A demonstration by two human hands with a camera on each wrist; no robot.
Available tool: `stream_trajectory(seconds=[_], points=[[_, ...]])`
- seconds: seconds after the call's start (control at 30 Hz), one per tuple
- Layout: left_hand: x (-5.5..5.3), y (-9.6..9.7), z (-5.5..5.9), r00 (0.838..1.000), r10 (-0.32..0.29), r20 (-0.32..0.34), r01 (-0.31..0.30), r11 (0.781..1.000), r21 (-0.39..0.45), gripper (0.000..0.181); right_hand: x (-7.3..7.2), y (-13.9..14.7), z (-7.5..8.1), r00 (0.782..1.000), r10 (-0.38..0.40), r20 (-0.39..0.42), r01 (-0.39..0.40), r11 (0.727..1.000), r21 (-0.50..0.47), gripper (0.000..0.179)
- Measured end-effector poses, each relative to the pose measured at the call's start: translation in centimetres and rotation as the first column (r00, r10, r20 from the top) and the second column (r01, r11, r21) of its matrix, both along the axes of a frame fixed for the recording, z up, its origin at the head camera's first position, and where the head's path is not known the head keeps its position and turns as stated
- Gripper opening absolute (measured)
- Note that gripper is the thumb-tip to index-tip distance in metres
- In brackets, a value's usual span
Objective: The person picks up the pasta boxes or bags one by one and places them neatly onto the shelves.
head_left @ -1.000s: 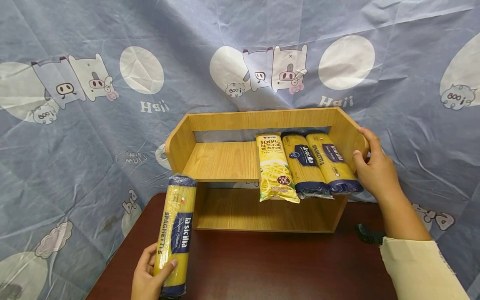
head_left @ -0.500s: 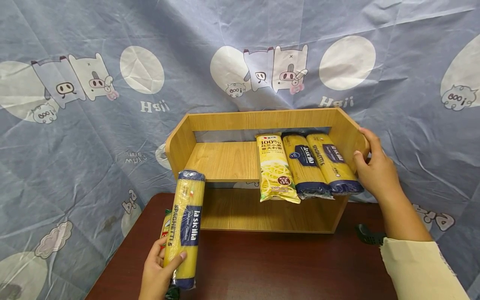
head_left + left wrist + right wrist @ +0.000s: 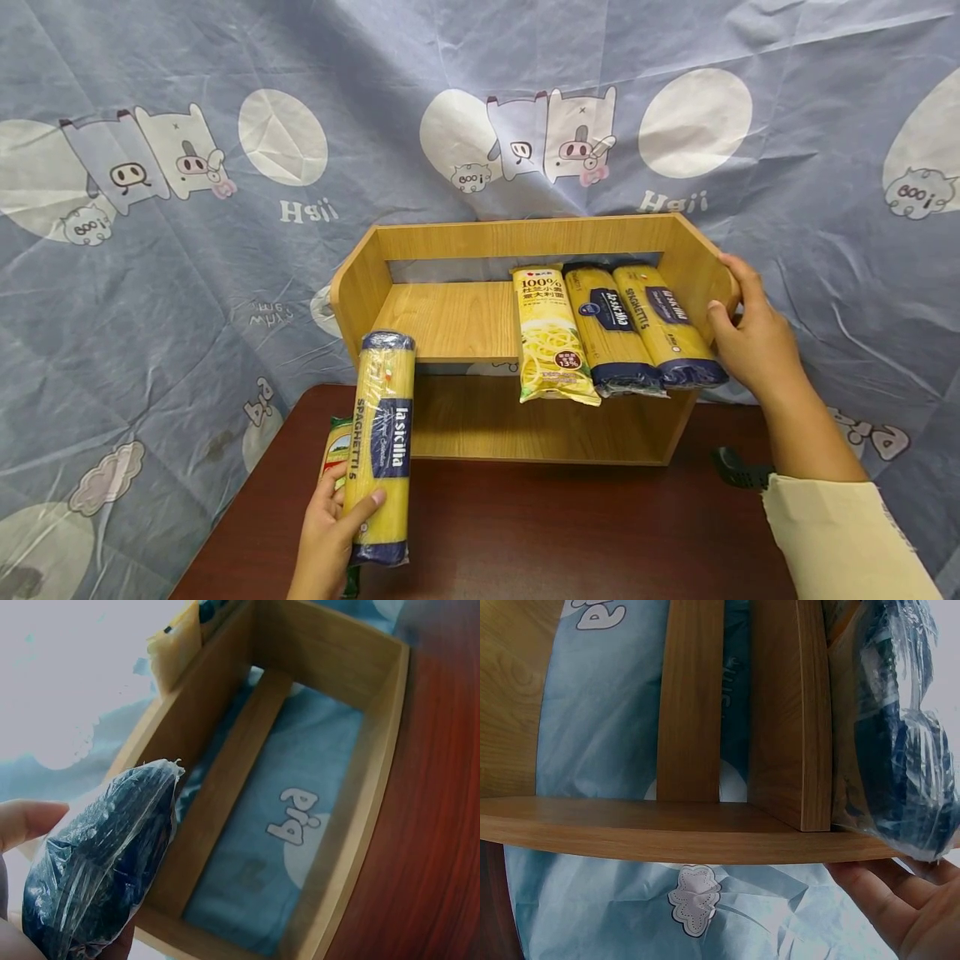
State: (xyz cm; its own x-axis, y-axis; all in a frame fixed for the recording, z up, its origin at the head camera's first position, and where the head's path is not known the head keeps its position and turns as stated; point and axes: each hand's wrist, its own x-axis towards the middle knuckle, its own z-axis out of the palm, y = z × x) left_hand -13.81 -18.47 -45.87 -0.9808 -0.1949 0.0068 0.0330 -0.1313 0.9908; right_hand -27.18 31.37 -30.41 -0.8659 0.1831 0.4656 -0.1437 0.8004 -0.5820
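Note:
My left hand [image 3: 330,521] grips a yellow spaghetti pack [image 3: 381,450] near its lower end, with the thumb across the front. The pack stands tilted up, its dark blue top overlapping the upper board of a wooden shelf [image 3: 450,321] in the head view. In the left wrist view, the pack's wrapped blue end [image 3: 105,862] is close to the shelf. My right hand [image 3: 761,346] holds the shelf's right side panel, thumb at its front edge and fingers over the outside. Beside that panel, two more spaghetti packs [image 3: 609,317] lie on the upper board.
A yellow noodle pack [image 3: 553,333] lies left of those two, its end jutting past the board. Behind the held pack, another green-edged pack [image 3: 337,437] is on the dark red table [image 3: 540,533]. A dark green curved object [image 3: 738,469] lies by my right forearm.
My left hand has carried the spaghetti pack right and slightly up, closer to the shelf, uncovering the green-edged pack behind it. My right hand stays on the side panel.

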Motion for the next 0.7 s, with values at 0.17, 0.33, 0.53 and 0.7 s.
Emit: stream_trajectory(seconds=[0.17,0.33,0.53,0.7], points=[[-0.2,0.4,0.3,1.000,-0.025,-0.008,0.026,1.000,0.013,0.051,0.0,-0.1,0.0,1.000,0.003,0.001,-0.003,1.000,-0.002,0.062],[-0.3,0.6,0.8,0.998,-0.062,-0.018,0.063,0.998,0.030,0.049,0.0,-0.1,0.0,1.000,0.005,0.010,-0.005,1.000,-0.009,0.062],[-0.7,0.9,1.5,0.995,-0.097,-0.037,0.099,0.993,0.065,0.047,0.1,-0.1,0.0,1.000,0.010,0.014,-0.010,1.000,-0.010,0.062],[-0.9,1.1,2.2,0.990,-0.132,-0.051,0.135,0.988,0.072,0.045,0.1,-0.1,0.1,1.000,0.008,0.014,-0.007,1.000,-0.009,0.062]])
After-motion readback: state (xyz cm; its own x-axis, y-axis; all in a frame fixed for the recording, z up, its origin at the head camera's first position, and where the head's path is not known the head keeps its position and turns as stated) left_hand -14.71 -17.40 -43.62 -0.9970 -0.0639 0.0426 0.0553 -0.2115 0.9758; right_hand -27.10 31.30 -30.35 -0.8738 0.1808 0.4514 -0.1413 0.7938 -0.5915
